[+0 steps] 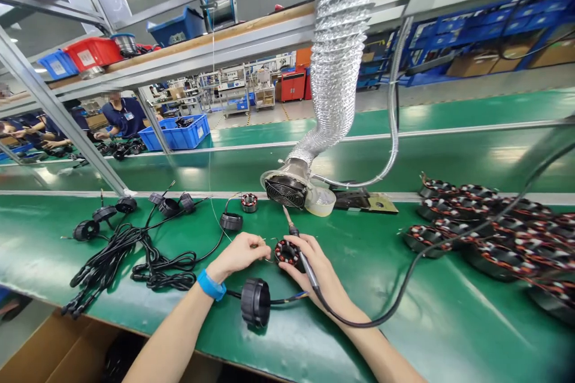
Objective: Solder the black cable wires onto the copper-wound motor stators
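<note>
My right hand [322, 270] is closed round a small wound motor stator [284, 251] with red and white parts round its ring. The same hand also holds a soldering iron [308, 268], its tip pointing up and away over the bench. Beside the stator, my left hand [242, 252] pinches a thin solder wire [220, 221] that runs down from a spool [220, 9] on the shelf. Between my forearms lies a black ribbed cap [255, 304], a cable with coloured lead ends passing through it. My fingers partly cover the stator.
A fume extractor [287, 190] on a foil duct [336, 42] hangs just beyond my hands. Another stator [249, 202] stands nearby. Black cables [117, 254] with caps lie left; many stators [498, 227] are grouped right. The iron's cord [404, 287] arcs rightward. Co-workers sit far left.
</note>
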{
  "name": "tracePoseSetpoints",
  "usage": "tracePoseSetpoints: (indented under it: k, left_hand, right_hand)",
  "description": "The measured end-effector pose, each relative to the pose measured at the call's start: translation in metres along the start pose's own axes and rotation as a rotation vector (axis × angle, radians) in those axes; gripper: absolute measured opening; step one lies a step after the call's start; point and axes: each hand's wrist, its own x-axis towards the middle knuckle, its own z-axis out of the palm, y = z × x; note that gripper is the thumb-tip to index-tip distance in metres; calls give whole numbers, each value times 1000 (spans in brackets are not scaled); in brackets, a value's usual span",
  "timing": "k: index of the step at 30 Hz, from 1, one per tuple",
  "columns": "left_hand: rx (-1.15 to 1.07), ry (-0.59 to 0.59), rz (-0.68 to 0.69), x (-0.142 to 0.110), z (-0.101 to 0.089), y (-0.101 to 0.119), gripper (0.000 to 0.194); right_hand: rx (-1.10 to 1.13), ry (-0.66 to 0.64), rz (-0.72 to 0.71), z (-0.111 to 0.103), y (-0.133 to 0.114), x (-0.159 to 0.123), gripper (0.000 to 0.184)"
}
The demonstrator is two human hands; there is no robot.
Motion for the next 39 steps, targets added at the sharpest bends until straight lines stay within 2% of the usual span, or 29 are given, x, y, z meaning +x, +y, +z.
tracePoseSetpoints:
  k: [5,7,12,14,17,20,23,27,33,36,39]
  left_hand:
    - [-370,-118,-269,16,5,2,49]
    - [-468,-123,-305,22,9,1,50]
    - [-482,-114,-324,22,14,0,52]
    - [-385,-89,-320,17,12,0,53]
    - [-130,-45,-219,6,7,-1,49]
    - [3,-142,-118,-1,2,-1,44]
    - [-136,-232,-179,1,4,2,44]
    - [-424,-230,-307,10,14,9,45]
    - [-408,-144,-323,14,17,12,52]
    - [-445,-83,-302,16,16,10,45]
    - [-470,-72,-294,17,17,7,40]
  right_hand:
    - [52,-6,-5,-5,-5,2,42]
    - [62,-16,3,-6,-6,2,42]
    - [80,-21,9,-6,-7,3,42]
    - [90,-21,10,-6,-7,3,41]
    - [105,-21,24,-6,-7,2,42]
    - [112,-23,37,-8,-6,3,43]
    - [117,-28,31,-10,-5,4,43]
    - [122,-45,25,-12,-8,6,38]
    - [131,-31,-2,-11,-9,4,39]
    - [118,-27,6,-9,-8,3,41]
    - [115,-24,16,-9,-9,4,41]
